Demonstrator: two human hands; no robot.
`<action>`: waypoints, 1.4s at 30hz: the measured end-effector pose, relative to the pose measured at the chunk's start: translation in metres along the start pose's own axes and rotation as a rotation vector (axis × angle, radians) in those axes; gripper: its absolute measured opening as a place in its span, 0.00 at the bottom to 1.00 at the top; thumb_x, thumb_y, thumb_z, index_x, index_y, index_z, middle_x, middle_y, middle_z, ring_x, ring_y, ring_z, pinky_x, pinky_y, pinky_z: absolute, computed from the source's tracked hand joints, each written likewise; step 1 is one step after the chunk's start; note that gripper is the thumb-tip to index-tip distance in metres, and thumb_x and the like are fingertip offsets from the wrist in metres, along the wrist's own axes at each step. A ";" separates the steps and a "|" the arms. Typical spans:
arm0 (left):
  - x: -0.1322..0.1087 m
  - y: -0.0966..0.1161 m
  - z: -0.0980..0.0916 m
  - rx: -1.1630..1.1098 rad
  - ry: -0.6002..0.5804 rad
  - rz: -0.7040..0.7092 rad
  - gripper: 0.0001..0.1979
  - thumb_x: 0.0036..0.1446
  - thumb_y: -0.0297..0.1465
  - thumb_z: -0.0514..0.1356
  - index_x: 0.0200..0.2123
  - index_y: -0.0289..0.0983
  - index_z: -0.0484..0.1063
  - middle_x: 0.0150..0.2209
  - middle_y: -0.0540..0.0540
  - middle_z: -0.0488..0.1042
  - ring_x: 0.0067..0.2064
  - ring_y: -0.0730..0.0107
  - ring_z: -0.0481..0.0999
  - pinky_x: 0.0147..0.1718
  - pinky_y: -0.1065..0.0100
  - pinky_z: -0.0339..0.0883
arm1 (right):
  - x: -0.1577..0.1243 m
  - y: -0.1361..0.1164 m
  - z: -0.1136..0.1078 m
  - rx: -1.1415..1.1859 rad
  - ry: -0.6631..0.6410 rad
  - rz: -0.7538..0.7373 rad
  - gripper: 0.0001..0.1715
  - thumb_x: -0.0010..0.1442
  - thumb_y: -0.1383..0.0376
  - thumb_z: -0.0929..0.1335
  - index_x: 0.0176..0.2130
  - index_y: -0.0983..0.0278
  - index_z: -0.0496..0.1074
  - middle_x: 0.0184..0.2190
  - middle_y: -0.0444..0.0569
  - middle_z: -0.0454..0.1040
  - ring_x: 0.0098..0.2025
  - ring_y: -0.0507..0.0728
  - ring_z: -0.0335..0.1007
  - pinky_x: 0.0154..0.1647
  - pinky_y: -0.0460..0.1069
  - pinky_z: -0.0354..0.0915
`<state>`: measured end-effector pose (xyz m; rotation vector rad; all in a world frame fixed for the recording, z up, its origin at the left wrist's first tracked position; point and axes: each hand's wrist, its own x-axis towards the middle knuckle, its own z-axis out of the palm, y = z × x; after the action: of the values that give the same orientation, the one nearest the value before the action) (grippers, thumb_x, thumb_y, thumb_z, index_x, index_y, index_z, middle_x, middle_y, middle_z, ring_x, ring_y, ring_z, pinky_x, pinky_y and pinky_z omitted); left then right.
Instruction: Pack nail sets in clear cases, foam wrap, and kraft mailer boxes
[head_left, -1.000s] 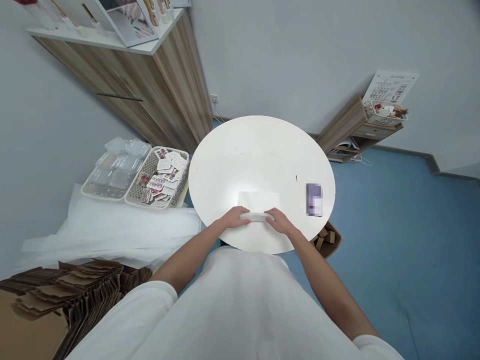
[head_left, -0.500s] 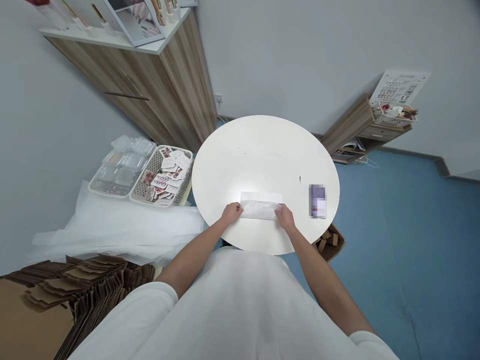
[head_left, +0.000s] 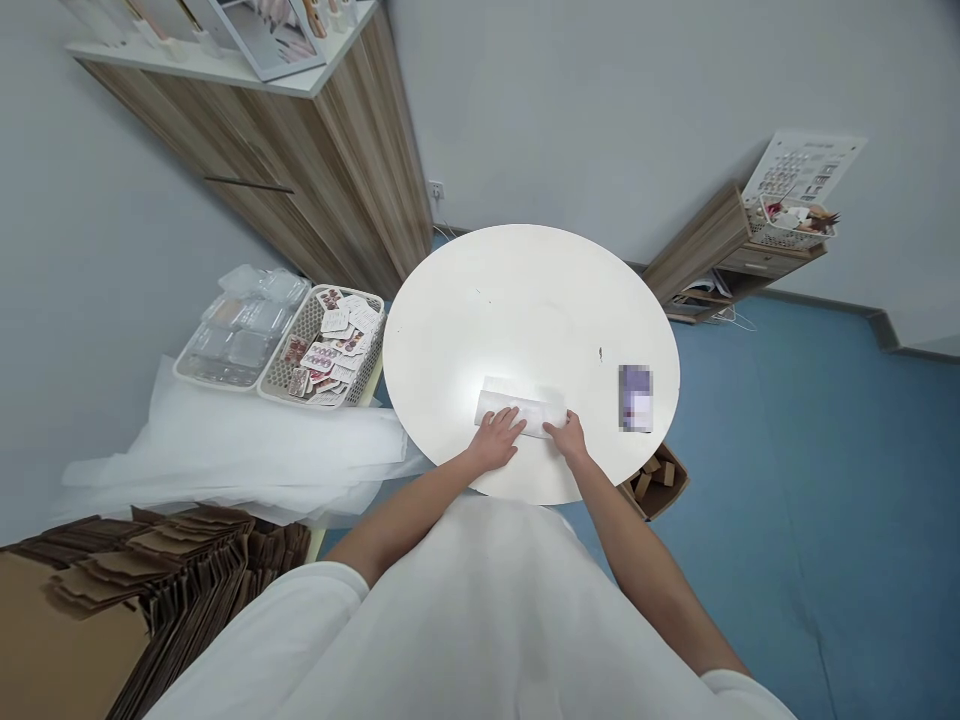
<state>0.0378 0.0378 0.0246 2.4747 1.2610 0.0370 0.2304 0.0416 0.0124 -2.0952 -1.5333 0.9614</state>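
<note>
A folded white sheet (head_left: 490, 403), thin and slightly see-through, lies near the front edge of the round white table (head_left: 510, 310). My left hand (head_left: 496, 440) rests on its left and middle part, fingers spread and pressing from above. At the sheet's right end, my right hand (head_left: 568, 436) pinches the near edge between thumb and fingers. Whether anything is wrapped inside the sheet cannot be made out. To the right on the table lies a purple and white item (head_left: 636, 398), blurred by pixels.
Left of the table stand a white basket of printed cards (head_left: 334, 350), a tray of clear plastic cases (head_left: 244, 330), stacked white sheets (head_left: 277, 450) and folded cardboard (head_left: 165, 570). An open carton (head_left: 660, 480) sits below the table's right edge. Behind is a wooden cabinet (head_left: 360, 170).
My left hand has let go of the sheet's left end and moved right, now flat on top. My right hand stays at the right end. The sheet has turned slightly.
</note>
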 end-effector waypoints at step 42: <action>-0.032 -0.007 -0.002 -0.027 -0.072 0.123 0.20 0.51 0.30 0.54 0.50 0.41 0.61 0.59 0.41 0.54 0.60 0.56 0.51 0.54 0.54 0.45 | -0.033 -0.014 0.017 0.029 -0.143 -0.105 0.27 0.51 0.64 0.65 0.51 0.60 0.60 0.48 0.50 0.58 0.37 0.52 0.65 0.38 0.49 0.63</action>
<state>0.0126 0.0172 0.0283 2.5045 1.0706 -0.0040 0.2034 0.0142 0.0199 -1.9420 -1.6698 1.1089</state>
